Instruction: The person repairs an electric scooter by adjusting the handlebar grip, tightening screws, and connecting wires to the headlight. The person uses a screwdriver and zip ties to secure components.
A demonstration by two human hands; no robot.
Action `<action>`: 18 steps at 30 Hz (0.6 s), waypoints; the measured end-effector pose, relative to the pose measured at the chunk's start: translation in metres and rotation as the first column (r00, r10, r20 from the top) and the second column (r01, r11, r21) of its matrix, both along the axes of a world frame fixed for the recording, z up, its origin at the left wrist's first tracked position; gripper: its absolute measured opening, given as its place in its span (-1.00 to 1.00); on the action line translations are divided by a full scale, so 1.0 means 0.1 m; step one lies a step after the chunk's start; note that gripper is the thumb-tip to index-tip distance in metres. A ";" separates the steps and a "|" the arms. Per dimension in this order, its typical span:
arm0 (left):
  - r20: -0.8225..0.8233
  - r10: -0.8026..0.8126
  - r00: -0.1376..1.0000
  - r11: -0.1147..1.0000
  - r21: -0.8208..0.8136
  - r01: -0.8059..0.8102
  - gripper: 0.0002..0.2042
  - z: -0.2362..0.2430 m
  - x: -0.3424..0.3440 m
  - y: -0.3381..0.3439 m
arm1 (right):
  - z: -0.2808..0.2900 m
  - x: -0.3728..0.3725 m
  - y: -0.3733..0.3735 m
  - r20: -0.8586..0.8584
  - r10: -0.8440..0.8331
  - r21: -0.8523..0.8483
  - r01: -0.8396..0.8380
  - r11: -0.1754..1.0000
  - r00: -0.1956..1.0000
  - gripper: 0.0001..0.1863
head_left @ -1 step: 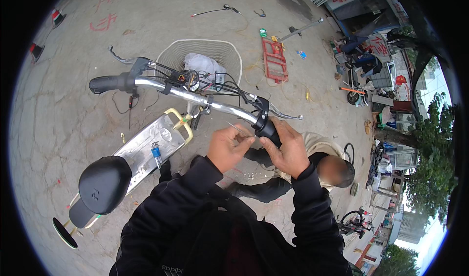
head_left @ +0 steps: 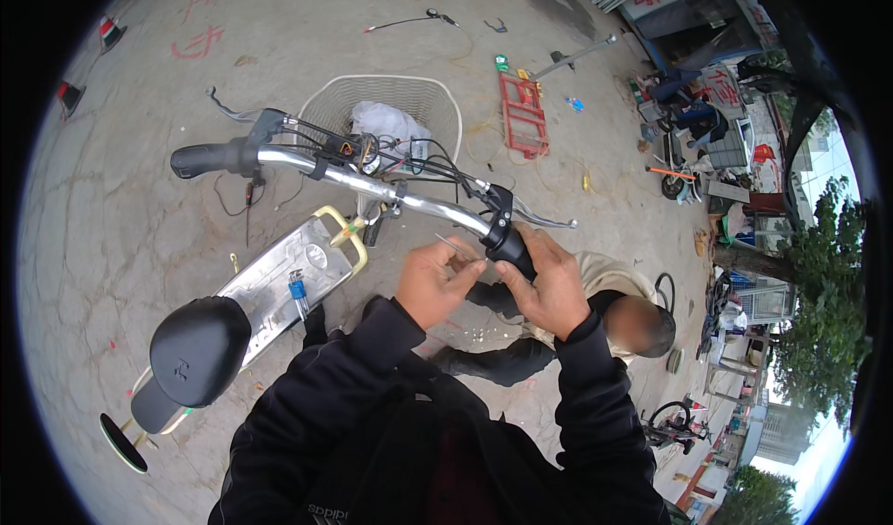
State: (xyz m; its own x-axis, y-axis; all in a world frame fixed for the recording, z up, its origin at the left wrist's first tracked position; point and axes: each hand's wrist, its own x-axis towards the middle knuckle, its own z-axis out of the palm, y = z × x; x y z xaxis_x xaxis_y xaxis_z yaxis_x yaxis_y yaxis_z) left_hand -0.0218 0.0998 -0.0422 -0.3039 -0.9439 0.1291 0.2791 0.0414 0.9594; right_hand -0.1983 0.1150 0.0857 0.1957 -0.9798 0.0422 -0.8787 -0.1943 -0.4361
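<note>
The silver handlebar (head_left: 377, 190) of a bike spans the view ahead of me. Between the thumb and fingers of my left hand (head_left: 433, 281) is a thin metal rod (head_left: 453, 243) that looks like a hex key, its tip close to the black right grip (head_left: 507, 249). My right hand (head_left: 553, 283) closes round that grip, thumb on the near side. A brake lever (head_left: 544, 220) sticks out just beyond it. Bare cables and wires (head_left: 358, 148) run along the bar's middle.
A pale basket (head_left: 379, 86) holding a white bag sits in front. Blue-handled tools (head_left: 298, 290) lie on the footboard (head_left: 279, 265), with a black seat (head_left: 200, 350) behind. Another person (head_left: 605, 279) is low down at right. Farther off lies a red metal frame (head_left: 523, 116).
</note>
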 end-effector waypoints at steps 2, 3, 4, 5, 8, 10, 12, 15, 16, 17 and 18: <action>-0.070 -0.045 0.997 0.995 0.086 0.051 -0.90 -0.01 -0.01 -0.02 | 0.00 0.00 0.00 0.003 -0.001 -0.003 0.001 1.000 1.000 -0.39; -0.082 -0.074 0.994 0.986 0.143 0.085 -0.90 -0.02 -0.01 -0.04 | 0.00 0.00 0.00 0.011 -0.005 -0.001 0.005 1.000 1.000 -0.39; -0.222 -0.107 0.969 0.971 0.187 0.150 -0.90 -0.02 -0.01 -0.07 | 0.00 0.00 0.00 0.002 -0.002 -0.007 0.002 1.000 1.000 -0.40; -0.337 -0.138 0.931 0.942 0.245 0.228 -0.90 -0.03 -0.01 -0.10 | 0.00 0.01 0.00 -0.001 -0.001 -0.009 0.001 1.000 1.000 -0.40; -0.224 -0.174 0.959 0.946 0.233 0.226 -0.89 -0.01 0.02 -0.12 | 0.01 0.01 -0.01 -0.003 0.008 -0.024 -0.008 1.000 1.000 -0.40; -0.071 -0.166 0.984 0.963 0.204 0.177 -0.88 0.03 0.04 -0.08 | 0.01 0.02 0.00 0.002 0.007 -0.020 -0.007 1.000 1.000 -0.41; 0.003 -0.155 0.988 0.966 0.209 0.151 -0.87 0.07 0.06 -0.05 | 0.02 0.02 0.00 0.017 0.005 -0.013 -0.005 1.000 1.000 -0.41; -0.016 -0.146 0.989 0.965 0.219 0.146 -0.86 0.12 0.06 -0.05 | 0.01 0.01 0.01 0.013 0.002 -0.015 -0.002 1.000 1.000 -0.41; 0.001 -0.145 0.989 0.967 0.214 0.141 -0.87 0.13 0.06 -0.05 | 0.01 0.01 0.01 0.009 0.009 -0.029 -0.009 1.000 1.000 -0.41; 0.020 -0.139 0.990 0.970 0.205 0.132 -0.87 0.13 0.06 -0.05 | 0.00 0.01 0.01 0.004 0.017 -0.042 -0.017 0.999 1.000 -0.41; 0.052 -0.136 0.989 0.971 0.204 0.122 -0.87 0.13 0.05 -0.05 | 0.00 0.01 0.01 0.003 0.021 -0.050 -0.021 0.999 1.000 -0.41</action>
State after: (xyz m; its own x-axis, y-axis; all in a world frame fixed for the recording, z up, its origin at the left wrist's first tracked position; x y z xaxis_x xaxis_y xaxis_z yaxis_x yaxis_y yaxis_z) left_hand -0.0165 0.0946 -0.0291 -0.4263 -0.9009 -0.0818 0.2061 -0.1848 0.9609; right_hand -0.1976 0.1157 0.0854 0.2161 -0.9721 0.0912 -0.8728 -0.2342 -0.4282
